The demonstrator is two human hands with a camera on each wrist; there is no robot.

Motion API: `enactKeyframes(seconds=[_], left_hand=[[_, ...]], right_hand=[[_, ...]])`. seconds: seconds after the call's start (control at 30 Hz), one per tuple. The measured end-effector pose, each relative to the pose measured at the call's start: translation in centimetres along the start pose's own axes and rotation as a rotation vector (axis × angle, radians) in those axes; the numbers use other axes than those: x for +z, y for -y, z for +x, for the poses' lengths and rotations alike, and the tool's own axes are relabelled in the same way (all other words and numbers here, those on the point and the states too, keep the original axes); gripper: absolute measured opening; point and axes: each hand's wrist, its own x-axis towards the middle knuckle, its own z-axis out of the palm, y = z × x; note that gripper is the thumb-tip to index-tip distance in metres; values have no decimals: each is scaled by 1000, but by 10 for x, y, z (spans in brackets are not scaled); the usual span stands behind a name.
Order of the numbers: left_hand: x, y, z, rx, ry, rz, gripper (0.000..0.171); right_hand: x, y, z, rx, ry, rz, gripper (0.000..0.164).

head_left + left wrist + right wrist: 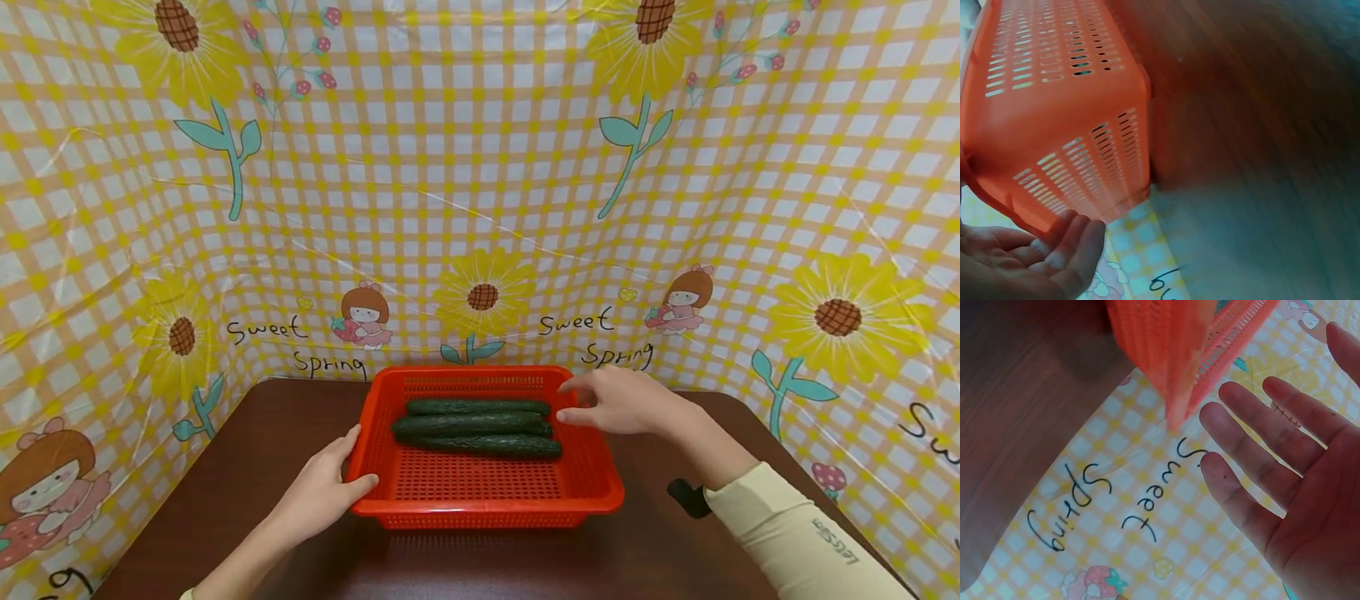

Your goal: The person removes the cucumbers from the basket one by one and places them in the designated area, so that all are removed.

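Note:
A red plastic basket with slotted walls stands on the dark brown table. Three dark green cucumbers lie side by side inside it, towards its far half. My left hand holds the basket's left rim, thumb over the edge and fingers along the outside. From the left wrist, that hand shows its fingers against the outer wall under the rim. Over the basket's right side is my right hand, fingers spread and holding nothing. The right wrist view shows the palm of this hand with fingers apart beside the basket.
A yellow checked cloth with sunflowers and lettering hangs round the back and sides of the table. Beside the right sleeve sits a small black object.

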Motion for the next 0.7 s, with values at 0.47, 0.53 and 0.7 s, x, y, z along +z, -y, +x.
enactKeyframes(seconds=[0.47, 0.53, 0.7], left_hand=[[-2, 1, -2, 23, 14, -43, 81], [-3, 1, -2, 24, 25, -47, 81], [-5, 1, -2, 34, 35, -56, 81]], right_hand=[[-11, 13, 43, -55, 74, 153, 50], [-10, 14, 48, -58, 88, 170, 51], [-7, 12, 61, -92, 107, 235, 51]])
